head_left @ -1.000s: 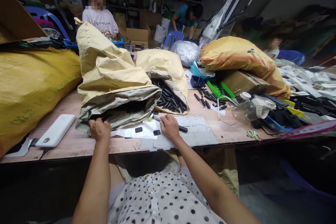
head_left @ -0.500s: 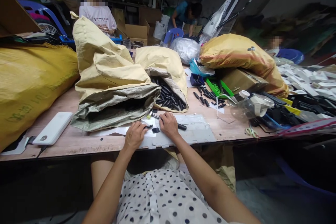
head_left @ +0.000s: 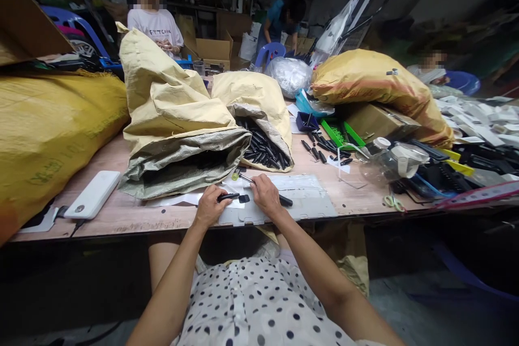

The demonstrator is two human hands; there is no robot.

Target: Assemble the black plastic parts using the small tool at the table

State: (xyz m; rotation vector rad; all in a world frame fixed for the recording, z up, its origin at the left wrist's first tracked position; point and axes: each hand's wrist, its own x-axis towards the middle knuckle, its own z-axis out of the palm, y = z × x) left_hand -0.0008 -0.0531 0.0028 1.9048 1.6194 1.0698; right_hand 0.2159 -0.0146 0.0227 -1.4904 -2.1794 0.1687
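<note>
My left hand is closed around a slim black tapered piece, whose end points right over a grey-white board. Just beyond that end lies a small black block. My right hand grips a small hammer with a yellowish head, a metal shaft and a black handle that sticks out behind the palm. In front of my hands two cream sacks lie with their mouths towards me. The right sack shows many black tapered pieces; inside the left sack it is dark.
A white power bank with a cable lies at left beside a yellow sack. To the right are loose black pieces, a green tray, a clear jug and scissors. Two people are across the table.
The black piece in my left hand now sits level, its end close to the small block. My right hand still has the hammer. The whole view has shifted slightly.
</note>
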